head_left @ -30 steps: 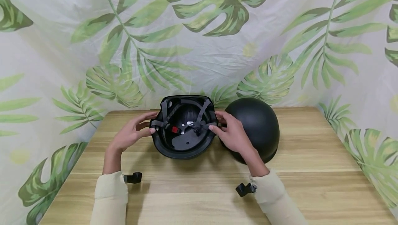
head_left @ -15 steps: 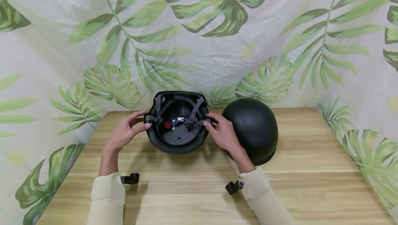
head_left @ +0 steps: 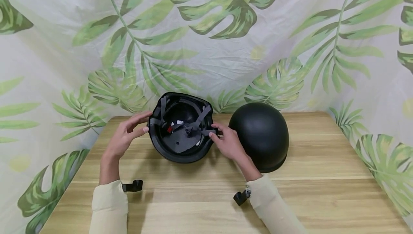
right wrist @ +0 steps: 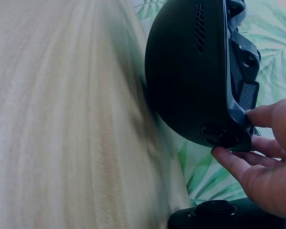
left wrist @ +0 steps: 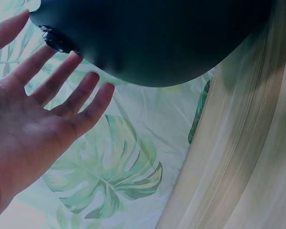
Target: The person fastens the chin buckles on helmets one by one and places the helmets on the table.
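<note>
A black helmet (head_left: 178,147) is tipped with its hollow toward me, showing grey straps (head_left: 203,116) and a red buckle (head_left: 169,129). My left hand (head_left: 124,133) is at its left rim, thumb tip at the edge and fingers touching the outer side by a round knob (left wrist: 57,40). At the right rim, my right hand (head_left: 229,141) pinches the edge, the thumb inside by the strap and fingers outside. Its rounded shell (right wrist: 186,81) hangs close over the table in the right wrist view. The ring and little fingers of the left hand are spread off the shell.
A second black helmet (head_left: 259,137) lies dome up just right of my right hand, near the forearm. Beneath is a wooden table (head_left: 193,209), whose back edge meets a leaf-print cloth (head_left: 219,65). Black camera mounts (head_left: 240,197) stick out from both wrists.
Both hands have carried the helmet left, then turned it so its left side sits higher and its right side lower. The left thumb has slid out to the rim's edge. The second helmet has stayed put.
</note>
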{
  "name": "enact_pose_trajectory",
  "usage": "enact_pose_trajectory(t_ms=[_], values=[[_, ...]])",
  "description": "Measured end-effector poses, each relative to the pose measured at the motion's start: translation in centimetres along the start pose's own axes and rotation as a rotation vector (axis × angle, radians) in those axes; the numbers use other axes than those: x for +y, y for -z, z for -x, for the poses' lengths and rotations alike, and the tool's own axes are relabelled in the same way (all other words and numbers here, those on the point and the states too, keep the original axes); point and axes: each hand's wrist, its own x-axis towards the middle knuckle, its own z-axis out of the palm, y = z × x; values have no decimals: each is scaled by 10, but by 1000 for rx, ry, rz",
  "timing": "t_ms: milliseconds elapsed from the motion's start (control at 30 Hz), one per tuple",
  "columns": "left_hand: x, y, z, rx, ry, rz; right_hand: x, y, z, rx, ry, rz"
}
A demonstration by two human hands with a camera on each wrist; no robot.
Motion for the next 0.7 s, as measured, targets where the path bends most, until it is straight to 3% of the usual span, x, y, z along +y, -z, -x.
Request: enact_pose_trajectory(t_ms=[333,700], values=[[1,-5,-2,12,-30,92,7,-4,0,-72,-6,-106],[3,-7,-4,45,-34,64,7,-13,-1,82,-29,-123]])
